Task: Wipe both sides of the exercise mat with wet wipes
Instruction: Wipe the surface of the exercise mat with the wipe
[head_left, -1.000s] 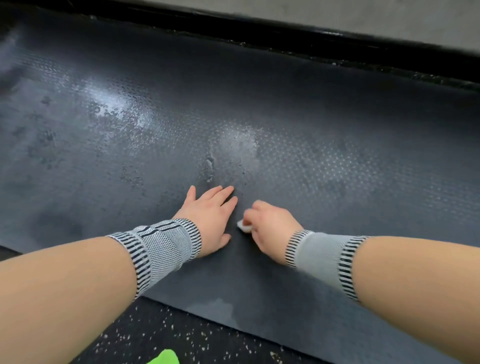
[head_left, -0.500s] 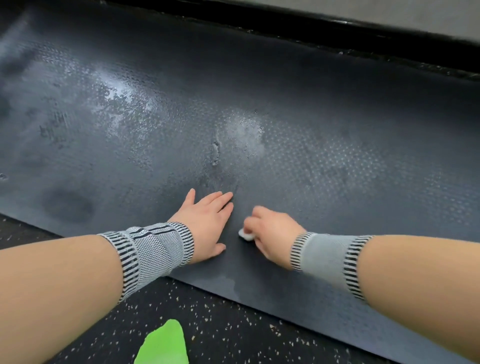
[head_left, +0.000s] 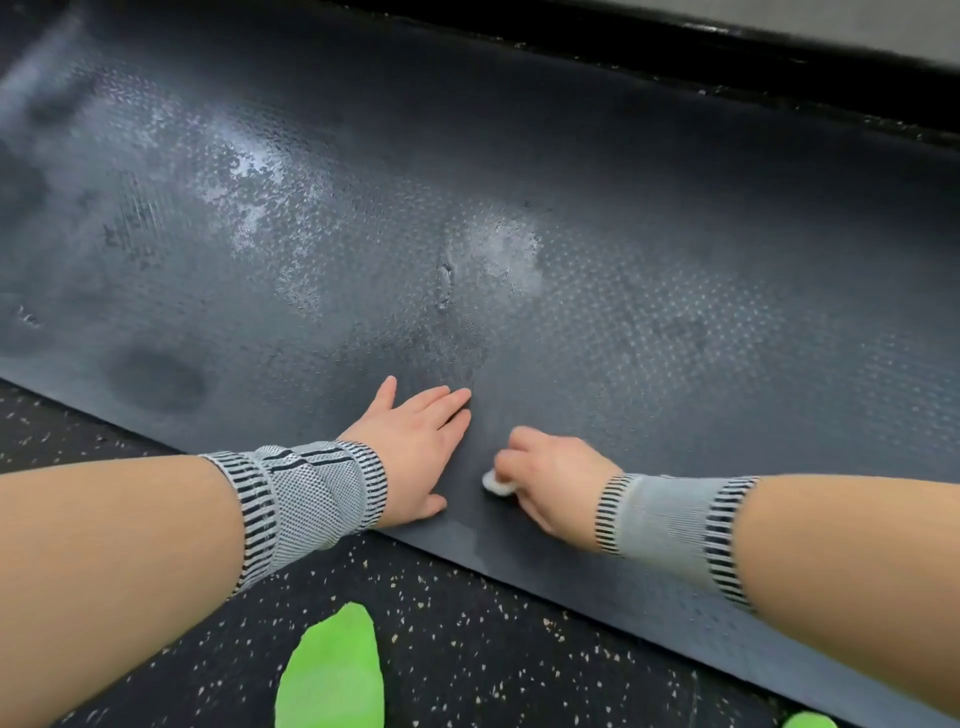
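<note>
Since a second ago both hands have slid back toward the mat's near edge, baring more speckled floor. The dark textured exercise mat lies flat on that floor, streaked with damp patches. The left hand presses flat, fingers straight. The right hand curls around a small white wet wipe on the mat.
</note>
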